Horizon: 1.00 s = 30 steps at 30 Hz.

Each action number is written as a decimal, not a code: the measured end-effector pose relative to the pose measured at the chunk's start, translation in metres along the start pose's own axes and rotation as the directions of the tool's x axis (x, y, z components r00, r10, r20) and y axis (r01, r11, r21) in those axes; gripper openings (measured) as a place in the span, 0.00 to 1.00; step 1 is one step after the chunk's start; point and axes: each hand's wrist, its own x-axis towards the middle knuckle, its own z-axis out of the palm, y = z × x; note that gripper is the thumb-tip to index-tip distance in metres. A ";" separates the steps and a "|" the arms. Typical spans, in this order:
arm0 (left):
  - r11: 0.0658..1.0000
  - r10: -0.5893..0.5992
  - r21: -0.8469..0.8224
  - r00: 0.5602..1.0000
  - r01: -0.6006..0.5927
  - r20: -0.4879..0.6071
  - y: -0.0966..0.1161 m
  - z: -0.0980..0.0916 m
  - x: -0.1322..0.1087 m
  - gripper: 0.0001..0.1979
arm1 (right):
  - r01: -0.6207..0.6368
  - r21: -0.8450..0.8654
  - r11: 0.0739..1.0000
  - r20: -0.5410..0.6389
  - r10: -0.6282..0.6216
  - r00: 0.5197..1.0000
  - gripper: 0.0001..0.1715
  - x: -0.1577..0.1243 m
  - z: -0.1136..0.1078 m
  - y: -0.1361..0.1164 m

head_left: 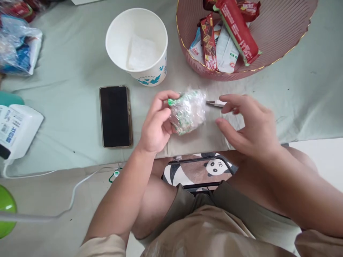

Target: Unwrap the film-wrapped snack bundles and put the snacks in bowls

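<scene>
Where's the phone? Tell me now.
In the head view, the phone lies screen-up on the cloth, left of the left hand holding the packet, near the white cup.

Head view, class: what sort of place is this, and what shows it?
Probably a home: a cloth-covered table with a pink basket of snack packets, a paper cup and a phone, the left hand holding a wrapped snack.

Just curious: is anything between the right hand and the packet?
Nothing visible. The left hand holds the packet; the right hand is open beside it, with only bare cloth between. A small white object lies just beyond the gap.
</scene>
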 end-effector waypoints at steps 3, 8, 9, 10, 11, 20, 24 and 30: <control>0.996 -0.089 0.048 0.977 0.081 0.195 -0.005 0.001 -0.006 0.16 | 0.033 0.259 0.965 -0.008 -0.032 0.999 0.26 0.001 0.000 -0.013; 0.994 -0.073 0.093 0.961 0.050 0.266 -0.008 0.002 -0.008 0.13 | 0.072 0.162 0.984 -0.120 -0.053 0.991 0.08 0.000 0.004 -0.024; 0.994 -0.082 0.088 0.967 0.062 0.243 -0.009 0.002 -0.007 0.13 | 0.022 0.134 0.991 -0.104 -0.008 0.995 0.07 -0.001 0.004 -0.025; 0.994 -0.090 0.079 0.971 0.074 0.222 -0.009 0.002 -0.007 0.14 | -0.036 0.110 0.993 -0.078 0.044 0.996 0.07 -0.001 0.004 -0.025; 0.994 -0.096 0.069 0.974 0.084 0.204 -0.009 0.003 -0.006 0.15 | -0.075 0.098 0.992 -0.068 0.082 0.994 0.06 -0.001 0.004 -0.026; 0.995 -0.095 0.013 0.971 0.095 0.218 -0.004 0.010 -0.006 0.16 | 0.094 0.098 0.991 -0.239 -0.068 0.969 0.09 0.002 0.014 -0.017; 0.992 -0.119 -0.017 0.974 0.125 0.190 0.000 0.013 -0.006 0.14 | 0.147 0.015 0.989 -0.272 -0.138 0.953 0.05 -0.002 0.019 -0.013; 0.988 -0.150 0.047 0.975 0.145 0.163 -0.003 0.010 -0.007 0.14 | 0.226 0.030 0.974 -0.303 -0.207 0.930 0.05 -0.002 0.019 -0.014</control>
